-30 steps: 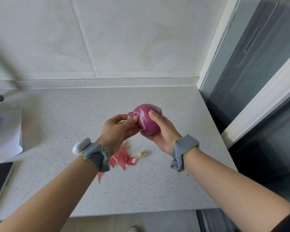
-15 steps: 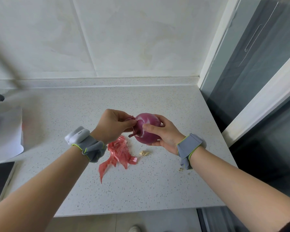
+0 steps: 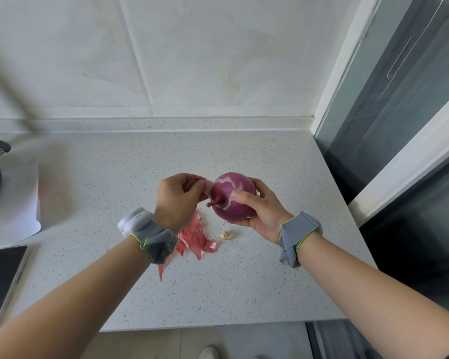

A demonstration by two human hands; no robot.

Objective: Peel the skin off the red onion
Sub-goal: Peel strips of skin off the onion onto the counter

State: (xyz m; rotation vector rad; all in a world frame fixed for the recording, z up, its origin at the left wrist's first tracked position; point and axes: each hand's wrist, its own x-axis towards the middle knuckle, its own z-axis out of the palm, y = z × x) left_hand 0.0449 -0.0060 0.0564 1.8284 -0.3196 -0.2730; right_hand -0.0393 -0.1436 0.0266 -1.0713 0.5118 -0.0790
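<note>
While a speckled countertop [image 3: 218, 294] stretches from the pale tiled wall [image 3: 192, 53] to its near edge, a person holds a red onion [image 3: 231, 196] in the air above its middle, seemingly so that loosened skin drops clear. A dark phone [image 3: 0, 278] lies at the near left edge, well apart from the work. The right hand [image 3: 259, 208] cradles the onion from the right and below, fingers curled round it and thumb pressed on its near face, probably to steady it against the pull. The left hand [image 3: 178, 196], just left of the onion, pinches a pale strip of skin [image 3: 206, 183] between thumb and fingertips, drawing it leftward. The onion's long axis runs roughly left to right, its dark stem [image 3: 214, 202] pointing left and slightly near. Below, red peelings [image 3: 195, 238] and a small tan scrap [image 3: 227, 235] lie on the counter.
</note>
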